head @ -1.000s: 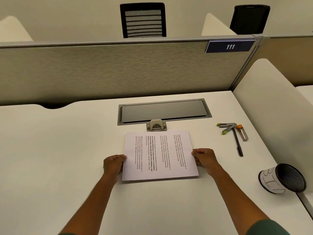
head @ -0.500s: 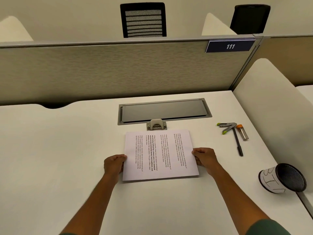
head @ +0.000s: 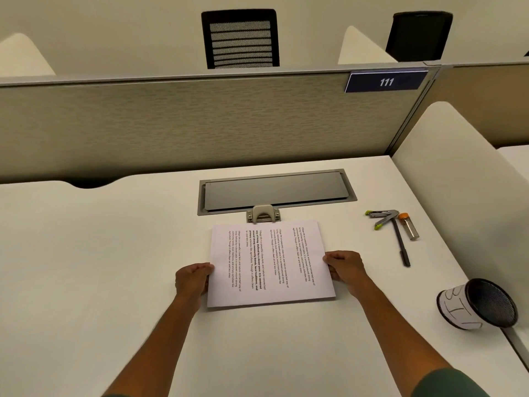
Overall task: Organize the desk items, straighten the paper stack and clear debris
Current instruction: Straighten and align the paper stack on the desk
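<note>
On the desk (head: 86, 267), both hands' curled fingers grip the paper stack (head: 269, 262); mesh cup (head: 478, 305) lies tipped.

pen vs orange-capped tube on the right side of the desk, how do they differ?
The pen is dark, slim and long; the orange-capped tube is clear-bodied, thicker and much shorter. The pen reaches further toward the person, while the tube lies nearer the partition. The pen's far end meets the green-tipped stapler; the tube lies just right of it. Both lie flat on the desk, roughly parallel, untouched by either hand.
</note>
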Tool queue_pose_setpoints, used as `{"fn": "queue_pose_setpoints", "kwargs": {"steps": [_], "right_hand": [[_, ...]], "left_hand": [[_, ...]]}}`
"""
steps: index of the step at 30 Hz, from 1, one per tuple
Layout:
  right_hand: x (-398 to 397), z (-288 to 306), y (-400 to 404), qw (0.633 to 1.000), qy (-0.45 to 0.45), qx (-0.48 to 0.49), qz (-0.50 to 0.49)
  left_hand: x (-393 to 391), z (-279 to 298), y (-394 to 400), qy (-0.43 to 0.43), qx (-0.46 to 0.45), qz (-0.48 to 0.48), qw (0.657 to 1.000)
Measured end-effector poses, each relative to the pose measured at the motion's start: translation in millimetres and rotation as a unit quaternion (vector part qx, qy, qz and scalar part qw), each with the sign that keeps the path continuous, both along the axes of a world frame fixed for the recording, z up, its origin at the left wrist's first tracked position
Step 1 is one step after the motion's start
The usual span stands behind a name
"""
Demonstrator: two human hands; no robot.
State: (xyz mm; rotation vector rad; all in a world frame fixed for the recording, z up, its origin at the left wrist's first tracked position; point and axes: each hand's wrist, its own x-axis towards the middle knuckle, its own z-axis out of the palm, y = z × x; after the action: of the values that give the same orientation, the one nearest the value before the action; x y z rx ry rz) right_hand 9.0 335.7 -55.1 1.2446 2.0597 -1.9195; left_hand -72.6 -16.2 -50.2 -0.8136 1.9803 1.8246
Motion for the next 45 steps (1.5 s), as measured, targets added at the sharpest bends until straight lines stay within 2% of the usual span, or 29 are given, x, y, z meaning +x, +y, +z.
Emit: {"fn": "queue_pose_setpoints", "kwargs": {"steps": [26,45], "right_hand": [[-22,-15,14,1.0,-0.006,0.02,0.001],[-29,-5,7,1.0,-0.004,0.014,-0.009]], "left_hand": [[-12,-5,9,-0.003,-0.002,0.004,1.0],[-25,-12,6,0.012,-0.041,-0.005,0.999]]}}
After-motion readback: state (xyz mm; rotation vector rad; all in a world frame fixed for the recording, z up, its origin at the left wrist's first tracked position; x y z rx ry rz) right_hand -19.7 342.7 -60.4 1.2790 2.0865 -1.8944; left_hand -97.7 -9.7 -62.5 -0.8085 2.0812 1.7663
